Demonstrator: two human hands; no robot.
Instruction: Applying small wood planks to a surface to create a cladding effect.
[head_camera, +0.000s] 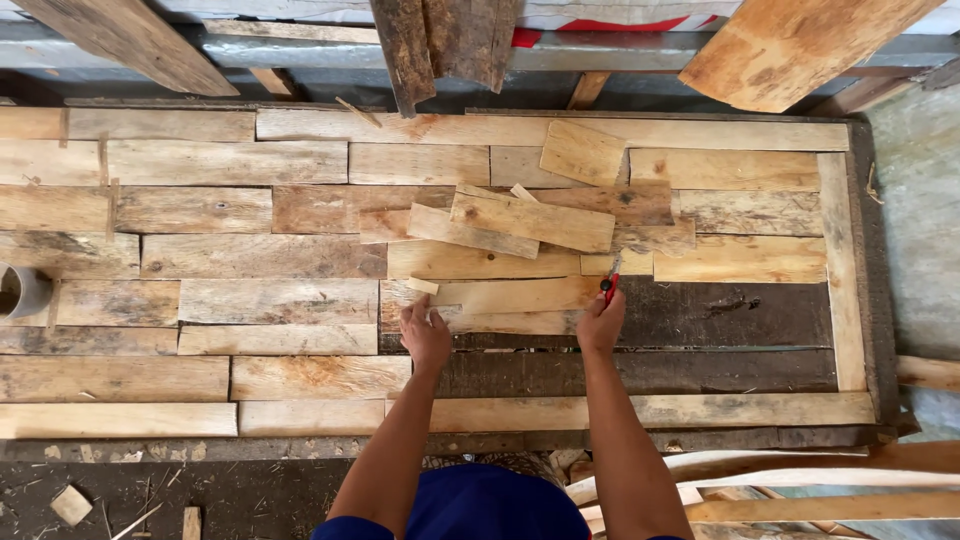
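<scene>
Pale, rough-sawn planks fill almost the whole frame — a wide panel (200, 250) of short boards laid edge to edge, with a dark unfilled patch (720, 320) at centre right. We see our left hand (426, 335) just below the middle of the frame, palm down and fingers spread, pressing on a light plank (510, 296) that lies across the left edge of the dark patch. Our right hand (600, 322) is a little to the right of it, curled tight around a red-handled marking tool (608, 281) whose tip points up toward the far end of that same plank. Above the hands, near the centre top, a few loose offcuts (530, 220) lie skewed over the fitted boards, and one small square piece (582, 152) sits tilted higher up. At the left edge a grey pipe end (22, 290) pokes in. Along the top, darker weathered boards (440, 45) lean in — one broad orange-brown board (790, 45) at upper right.
</scene>
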